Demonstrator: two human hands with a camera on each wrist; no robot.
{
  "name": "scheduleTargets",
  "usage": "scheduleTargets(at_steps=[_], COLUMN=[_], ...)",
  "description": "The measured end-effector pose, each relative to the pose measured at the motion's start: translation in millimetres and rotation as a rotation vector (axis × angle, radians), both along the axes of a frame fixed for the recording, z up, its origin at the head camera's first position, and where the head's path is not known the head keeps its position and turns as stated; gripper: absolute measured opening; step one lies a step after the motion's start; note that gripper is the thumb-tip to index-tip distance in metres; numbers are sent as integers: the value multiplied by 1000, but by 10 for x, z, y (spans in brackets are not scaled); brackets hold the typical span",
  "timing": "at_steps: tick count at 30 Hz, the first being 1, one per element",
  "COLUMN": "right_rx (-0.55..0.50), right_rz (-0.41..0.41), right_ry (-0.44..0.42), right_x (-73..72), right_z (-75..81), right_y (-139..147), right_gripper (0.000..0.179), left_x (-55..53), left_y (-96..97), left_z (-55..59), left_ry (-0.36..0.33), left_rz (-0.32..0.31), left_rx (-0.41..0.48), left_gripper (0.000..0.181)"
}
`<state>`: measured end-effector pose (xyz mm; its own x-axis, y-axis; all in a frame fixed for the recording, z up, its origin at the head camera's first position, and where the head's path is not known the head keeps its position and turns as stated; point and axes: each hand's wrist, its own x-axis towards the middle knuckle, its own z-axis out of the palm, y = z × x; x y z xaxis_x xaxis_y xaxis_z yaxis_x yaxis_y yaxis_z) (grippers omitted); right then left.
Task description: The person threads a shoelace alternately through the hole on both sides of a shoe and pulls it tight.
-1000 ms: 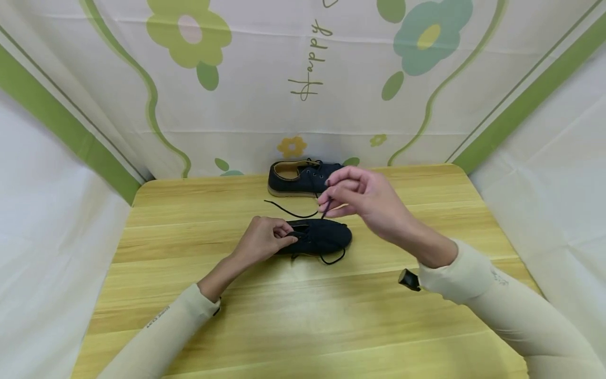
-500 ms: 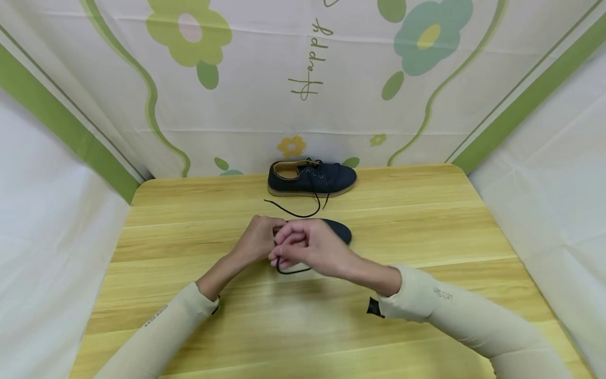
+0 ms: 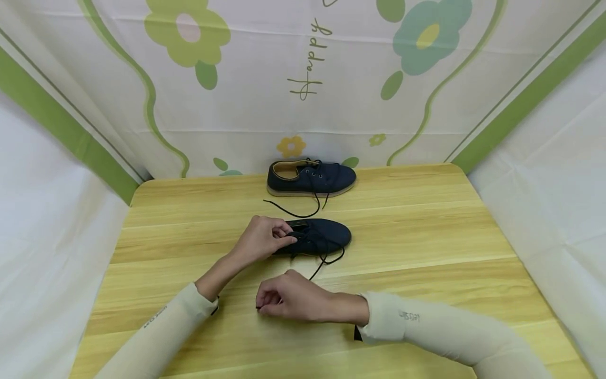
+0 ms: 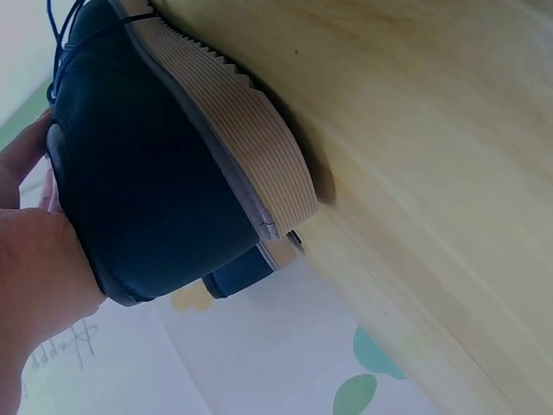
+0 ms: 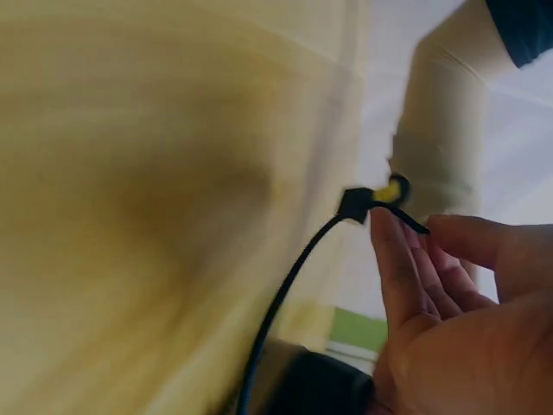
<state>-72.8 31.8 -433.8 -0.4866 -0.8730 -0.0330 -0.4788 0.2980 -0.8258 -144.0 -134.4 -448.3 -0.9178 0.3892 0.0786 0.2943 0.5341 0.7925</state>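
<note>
A dark navy lace-up shoe (image 3: 333,234) lies on the table, toe to the right. My left hand (image 3: 262,239) pinches the upper at its opening, near the eyelets; the fingertips are partly hidden. Its dark heel (image 4: 164,181) and ridged tan sole fill much of the left wrist view. Closer to me, my right hand (image 3: 295,297) pinches the end of a black shoelace (image 5: 289,281) between thumb and fingers. That lace runs taut from the shoe's near side to the hand. Another loop of lace (image 3: 342,256) hangs beside the toe.
Behind, a matching shoe (image 3: 331,179) stands near the table's back edge, its loose lace (image 3: 295,215) trailing toward the nearer shoe. A printed white curtain (image 3: 265,68) rises at the back of the wooden table (image 3: 426,221); white cloth hangs on both sides.
My right hand has moved from above the toe, left across the nearer shoe and then down toward me, drawing the shoelace out. My left hand has stayed in place.
</note>
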Motion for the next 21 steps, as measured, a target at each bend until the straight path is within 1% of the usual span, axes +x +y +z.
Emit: scheduleTargets(at_steps=[4,7,11,14,18,21], right_rx=[45,52,39,30,39,51], right_rz=[64,87,124,159,188,211], right_ry=[50,47,42,70,131,127], right_x=[74,118,169,199,224,249], right_z=[-129,-199,-260,-309,-364,-372], right_y=[-58,-96,-136,-154,-168,-185], right_gripper=[6,7,8,8,9,9], left_x=[8,8,8,12,19,21], left_y=[-2,-2,-5,-4,-3,-4], left_z=[9,7,-3,-4,1,3], left_ry=[-6,-3,1,2,1,0], left_rz=[0,0,-2,-4,-4,0], left_rx=[-8,-10,-13,-14,-13,-16], left_gripper=[9,10,9,9,9,9])
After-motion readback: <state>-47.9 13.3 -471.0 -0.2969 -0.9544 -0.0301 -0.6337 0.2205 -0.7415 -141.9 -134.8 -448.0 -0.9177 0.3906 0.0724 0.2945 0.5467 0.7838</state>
